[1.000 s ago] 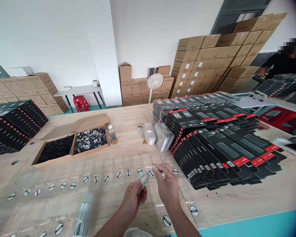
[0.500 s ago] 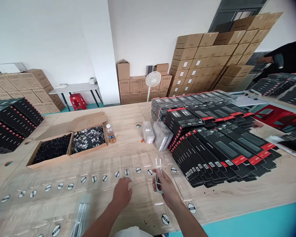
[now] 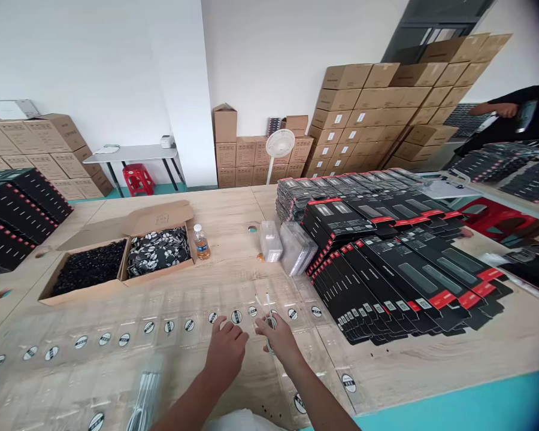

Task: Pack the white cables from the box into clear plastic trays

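My right hand [image 3: 278,341] is closed on a small coiled white cable [image 3: 268,311], its two plug ends pointing up above the fingers. My left hand [image 3: 227,350] lies beside it, fingers curled down onto a row of clear plastic sleeves with round black-and-white stickers [image 3: 188,325] spread across the wooden table [image 3: 422,365]. The two hands are nearly touching over the sleeve row.
Fanned stacks of black-and-red flat boxes [image 3: 386,263] fill the right of the table. Clear plastic cases [image 3: 291,245], a small bottle [image 3: 200,242] and an open carton of black parts [image 3: 117,260] stand behind. Brown cartons line the walls. Another person [image 3: 516,120] works at far right.
My left hand let go of the cable and went down onto the sleeves. My right hand, holding the cable, moved left and down to meet it.
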The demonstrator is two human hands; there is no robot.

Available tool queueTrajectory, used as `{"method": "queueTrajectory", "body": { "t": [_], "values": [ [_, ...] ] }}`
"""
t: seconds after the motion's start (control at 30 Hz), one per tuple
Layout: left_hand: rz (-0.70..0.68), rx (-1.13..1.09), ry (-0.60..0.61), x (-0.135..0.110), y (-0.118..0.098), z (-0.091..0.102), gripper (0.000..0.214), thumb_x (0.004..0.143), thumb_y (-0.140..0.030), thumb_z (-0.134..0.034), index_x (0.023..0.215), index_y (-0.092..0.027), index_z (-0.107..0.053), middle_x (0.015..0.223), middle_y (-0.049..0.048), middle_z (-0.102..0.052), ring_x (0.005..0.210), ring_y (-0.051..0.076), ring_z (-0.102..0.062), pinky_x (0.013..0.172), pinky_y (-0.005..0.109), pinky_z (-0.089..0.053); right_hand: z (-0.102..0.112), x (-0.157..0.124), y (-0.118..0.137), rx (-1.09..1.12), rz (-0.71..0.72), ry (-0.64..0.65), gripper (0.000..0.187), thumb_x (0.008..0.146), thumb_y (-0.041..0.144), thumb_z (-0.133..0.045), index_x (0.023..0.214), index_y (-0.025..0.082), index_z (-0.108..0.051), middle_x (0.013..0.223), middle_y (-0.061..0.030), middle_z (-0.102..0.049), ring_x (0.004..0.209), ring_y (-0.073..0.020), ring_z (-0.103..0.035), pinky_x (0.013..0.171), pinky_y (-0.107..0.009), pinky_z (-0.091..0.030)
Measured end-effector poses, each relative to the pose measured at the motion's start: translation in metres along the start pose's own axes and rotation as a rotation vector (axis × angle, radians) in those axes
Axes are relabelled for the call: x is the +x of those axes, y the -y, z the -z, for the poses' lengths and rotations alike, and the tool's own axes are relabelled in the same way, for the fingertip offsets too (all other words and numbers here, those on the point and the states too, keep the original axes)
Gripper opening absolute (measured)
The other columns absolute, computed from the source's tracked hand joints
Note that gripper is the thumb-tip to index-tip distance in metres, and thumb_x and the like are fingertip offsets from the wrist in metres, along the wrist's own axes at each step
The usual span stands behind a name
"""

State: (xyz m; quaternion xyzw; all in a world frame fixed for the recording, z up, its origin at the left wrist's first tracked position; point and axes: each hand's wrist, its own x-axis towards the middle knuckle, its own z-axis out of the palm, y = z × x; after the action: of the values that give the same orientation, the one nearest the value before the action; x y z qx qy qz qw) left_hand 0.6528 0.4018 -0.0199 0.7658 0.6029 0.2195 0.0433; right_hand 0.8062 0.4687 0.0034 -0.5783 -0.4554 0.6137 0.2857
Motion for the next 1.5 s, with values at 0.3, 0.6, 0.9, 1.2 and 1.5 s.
{"method": "queueTrajectory", "body": {
  "t": [0.3, 0.6, 0.9, 1.2, 1.5],
  "values": [
    [0.504, -0.794, -0.375, 0.02, -0.016, 0.053, 0.062, 0.077, -0.034, -0.065, 0.135, -0.033, -0.043, 0.143, 0.0105, -0.04, 0.129, 0.03, -0.041, 0.103, 0.05, -0.032, 0.0, -0.013, 0.035, -0.151, 0.257, -0.002, 0.018, 0.073, 0.036, -0.061, 0.076, 0.022, -0.05, 0.07, 0.0028, -0.061, 0.061, -0.017, -0.066, 0.047, -0.022, -0.044],
    [0.79, -1.664, -0.327, 0.05, -0.015, 0.052, 0.101, 0.069, -0.03, -0.075, 0.145, -0.047, -0.012, 0.136, 0.0097, -0.048, 0.092, 0.018, -0.068, 0.071, 0.026, -0.05, 0.013, -0.031, 0.047, -0.283, 0.326, 0.016, 0.022, 0.082, 0.046, -0.054, 0.083, 0.023, -0.054, 0.065, 0.0024, -0.062, 0.058, -0.0174, -0.064, 0.055, -0.025, -0.045],
    [0.723, -1.782, -0.424, 0.046, -0.027, 0.045, 0.084, 0.072, -0.029, -0.074, 0.143, -0.041, -0.029, 0.104, 0.0017, -0.063, 0.098, 0.019, -0.065, 0.094, 0.042, -0.049, 0.021, -0.039, 0.054, -0.486, 0.469, -0.156, 0.023, 0.081, 0.048, -0.057, 0.082, 0.025, -0.059, 0.081, -0.0061, -0.067, 0.076, -0.0236, -0.061, 0.067, -0.031, -0.044],
    [0.769, -1.669, -0.342, 0.045, -0.028, 0.049, 0.014, 0.065, -0.026, -0.074, 0.076, -0.017, -0.075, 0.11, 0.0083, -0.063, 0.1, 0.023, -0.061, 0.09, 0.041, -0.051, 0.023, -0.053, 0.067, 0.134, -0.112, 0.362, 0.037, 0.077, 0.058, -0.053, 0.077, 0.021, -0.052, 0.058, 0.0052, -0.056, 0.039, -0.0097, -0.05, 0.039, -0.021, -0.033],
    [0.821, -1.58, -0.439, 0.047, -0.039, 0.054, 0.025, 0.062, -0.036, -0.08, 0.06, -0.013, -0.068, 0.092, 0.0065, -0.063, 0.083, 0.017, -0.059, 0.078, 0.031, -0.053, 0.004, -0.057, 0.054, 0.174, -0.097, 0.434, 0.038, 0.078, 0.058, -0.056, 0.085, 0.02, -0.055, 0.063, 0.0029, -0.061, 0.045, -0.0126, -0.059, 0.04, -0.021, -0.039]
  ]
}}
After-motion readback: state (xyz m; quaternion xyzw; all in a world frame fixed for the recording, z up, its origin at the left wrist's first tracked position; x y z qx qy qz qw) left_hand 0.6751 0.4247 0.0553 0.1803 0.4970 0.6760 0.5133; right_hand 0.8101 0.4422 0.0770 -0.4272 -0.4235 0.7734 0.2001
